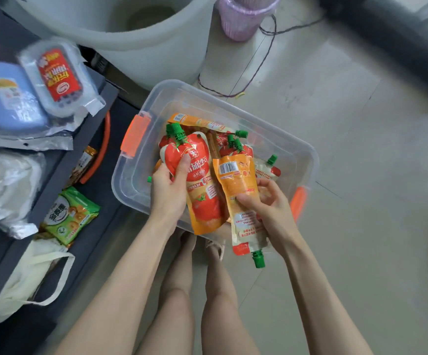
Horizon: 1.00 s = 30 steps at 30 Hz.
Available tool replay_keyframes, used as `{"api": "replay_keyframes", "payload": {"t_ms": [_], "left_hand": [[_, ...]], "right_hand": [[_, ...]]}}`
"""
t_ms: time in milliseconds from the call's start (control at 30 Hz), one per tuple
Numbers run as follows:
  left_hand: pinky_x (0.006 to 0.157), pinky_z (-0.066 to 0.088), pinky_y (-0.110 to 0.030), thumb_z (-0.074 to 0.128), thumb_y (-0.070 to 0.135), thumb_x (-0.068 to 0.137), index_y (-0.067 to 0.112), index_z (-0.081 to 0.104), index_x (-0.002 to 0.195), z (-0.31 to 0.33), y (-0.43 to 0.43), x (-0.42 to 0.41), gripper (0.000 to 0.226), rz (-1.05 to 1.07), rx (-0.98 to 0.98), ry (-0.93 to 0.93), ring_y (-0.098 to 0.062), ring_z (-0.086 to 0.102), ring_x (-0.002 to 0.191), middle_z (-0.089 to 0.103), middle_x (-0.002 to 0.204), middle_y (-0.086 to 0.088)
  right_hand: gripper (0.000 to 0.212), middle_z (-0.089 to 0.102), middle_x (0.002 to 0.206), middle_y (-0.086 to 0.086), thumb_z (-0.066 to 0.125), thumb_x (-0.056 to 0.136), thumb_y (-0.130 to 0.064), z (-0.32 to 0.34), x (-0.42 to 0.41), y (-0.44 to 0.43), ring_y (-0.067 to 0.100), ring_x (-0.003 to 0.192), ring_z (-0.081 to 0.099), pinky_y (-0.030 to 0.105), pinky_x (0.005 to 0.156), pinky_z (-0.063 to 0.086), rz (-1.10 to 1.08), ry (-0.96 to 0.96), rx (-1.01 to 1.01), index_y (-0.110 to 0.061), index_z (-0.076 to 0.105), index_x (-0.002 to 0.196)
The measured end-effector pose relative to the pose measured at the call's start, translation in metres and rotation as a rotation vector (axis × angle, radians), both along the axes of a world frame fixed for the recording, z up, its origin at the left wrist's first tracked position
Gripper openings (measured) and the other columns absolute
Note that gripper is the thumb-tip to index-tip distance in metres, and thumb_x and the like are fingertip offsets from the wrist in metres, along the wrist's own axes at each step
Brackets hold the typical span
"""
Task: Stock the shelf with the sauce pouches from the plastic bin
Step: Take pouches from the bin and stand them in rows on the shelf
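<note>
Plastic bin point(279, 139) under both hands is showing clear, smooth walls. Red pouch point(200, 190) in left hand point(168, 187) is gleaming: glossy printed film. Orange pouch point(241, 180) in right hand point(269, 203) likewise; its cap point(258, 258) hard green plastic. Cloth bag point(26, 278) left of left hand is looking matt.

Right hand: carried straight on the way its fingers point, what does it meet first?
Probably the red pouch in the left hand; the right hand, gripping the orange pouch, points leftward at it, though depth is unclear.

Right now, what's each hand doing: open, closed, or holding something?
Left hand: holding the red tomato pouch, green cap up.
Right hand: holding the orange pouch, green cap pointing down.
</note>
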<state>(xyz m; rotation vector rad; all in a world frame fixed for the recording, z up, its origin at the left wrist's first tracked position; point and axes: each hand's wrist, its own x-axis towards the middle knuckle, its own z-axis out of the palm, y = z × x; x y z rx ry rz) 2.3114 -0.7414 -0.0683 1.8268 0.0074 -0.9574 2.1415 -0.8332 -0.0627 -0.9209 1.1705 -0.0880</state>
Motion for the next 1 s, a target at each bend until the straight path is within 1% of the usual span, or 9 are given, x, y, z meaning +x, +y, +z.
{"api": "replay_keyframes", "payload": {"t_ms": [233, 333, 467, 667, 733, 800, 900, 967, 1000], "left_hand": [[0.083, 0.055, -0.035, 0.048, 0.042, 0.094, 0.032, 0.061, 0.110, 0.106, 0.035, 0.003, 0.022, 0.019, -0.176, -0.020, -0.014, 0.067, 0.098, 0.071, 0.105, 0.005], [0.088, 0.053, -0.041, 0.045, 0.053, 0.092, 0.023, 0.063, 0.110, 0.153, 0.067, 0.001, 0.039, 0.036, -0.154, 0.002, -0.017, 0.068, 0.097, 0.073, 0.102, 0.000], [0.081, 0.053, -0.034, 0.055, 0.076, 0.068, 0.038, 0.069, 0.099, 0.213, 0.122, -0.002, 0.051, -0.054, -0.211, 0.106, -0.012, 0.070, 0.094, 0.074, 0.100, 0.006], [0.066, 0.055, -0.026, 0.082, 0.042, 0.061, 0.029, 0.071, 0.099, 0.276, 0.202, -0.017, 0.041, -0.061, -0.323, 0.110, -0.023, 0.071, 0.090, 0.073, 0.102, -0.006], [0.064, 0.055, -0.026, 0.080, 0.039, 0.060, 0.030, 0.071, 0.096, 0.292, 0.230, -0.021, 0.039, 0.051, -0.363, 0.050, -0.022, 0.071, 0.088, 0.074, 0.100, -0.005], [0.062, 0.055, -0.028, 0.081, 0.042, 0.055, 0.032, 0.072, 0.092, 0.307, 0.258, -0.026, 0.039, 0.205, -0.394, -0.018, -0.023, 0.072, 0.086, 0.075, 0.096, -0.004], [0.065, 0.058, -0.034, 0.081, 0.045, 0.052, 0.033, 0.072, 0.087, 0.325, 0.302, -0.035, 0.038, 0.473, -0.431, -0.114, -0.023, 0.072, 0.085, 0.075, 0.093, -0.002], [0.075, 0.057, -0.041, 0.079, 0.046, 0.054, 0.034, 0.071, 0.088, 0.337, 0.331, -0.042, 0.037, 0.593, -0.461, -0.186, -0.023, 0.071, 0.089, 0.075, 0.095, -0.001], [0.078, 0.056, -0.044, 0.079, 0.047, 0.054, 0.034, 0.071, 0.089, 0.343, 0.346, -0.046, 0.038, 0.645, -0.469, -0.210, -0.023, 0.071, 0.090, 0.075, 0.095, 0.000]], "right_hand": [[0.044, 0.071, 0.102, 0.000, 0.083, 0.061, -0.031, 0.108, 0.009, 0.008, 0.017, 0.092, 0.069, 0.031, 0.075, 0.057, 0.274, -0.104, -0.236, -0.029, 0.063, 0.100], [0.042, 0.070, 0.099, -0.003, 0.085, 0.061, -0.030, 0.152, 0.014, 0.016, 0.017, 0.091, 0.068, 0.033, 0.080, 0.056, 0.503, -0.126, -0.305, -0.033, 0.065, 0.099], [0.044, 0.066, 0.096, -0.019, 0.083, 0.068, -0.025, 0.205, 0.033, 0.031, -0.001, 0.086, 0.064, 0.020, 0.079, 0.050, 0.833, -0.161, -0.377, -0.031, 0.065, 0.108], [0.043, 0.069, 0.093, -0.008, 0.079, 0.073, -0.012, 0.271, 0.077, 0.085, -0.003, 0.078, 0.062, 0.016, 0.078, 0.051, 1.187, -0.283, -0.443, -0.015, 0.067, 0.114], [0.040, 0.067, 0.087, -0.015, 0.081, 0.071, -0.015, 0.289, 0.088, 0.110, -0.007, 0.075, 0.061, 0.017, 0.076, 0.049, 1.207, -0.316, -0.520, -0.019, 0.068, 0.108], [0.047, 0.062, 0.093, -0.018, 0.083, 0.068, -0.022, 0.300, 0.096, 0.138, -0.002, 0.090, 0.057, 0.030, 0.087, 0.047, 1.144, -0.352, -0.664, -0.021, 0.066, 0.111], [0.084, 0.042, 0.137, -0.008, 0.082, 0.061, -0.048, 0.308, 0.104, 0.195, 0.018, 0.131, 0.031, 0.048, 0.110, 0.029, 0.898, -0.297, -0.891, -0.026, 0.047, 0.133], [0.111, 0.028, 0.150, 0.001, 0.079, 0.052, -0.060, 0.316, 0.107, 0.243, 0.020, 0.138, 0.027, 0.047, 0.113, 0.029, 0.695, -0.288, -0.811, -0.019, 0.030, 0.143], [0.115, 0.035, 0.147, 0.004, 0.081, 0.051, -0.057, 0.319, 0.109, 0.266, 0.017, 0.135, 0.036, 0.042, 0.109, 0.036, 0.608, -0.339, -0.669, -0.016, 0.026, 0.144]]}}
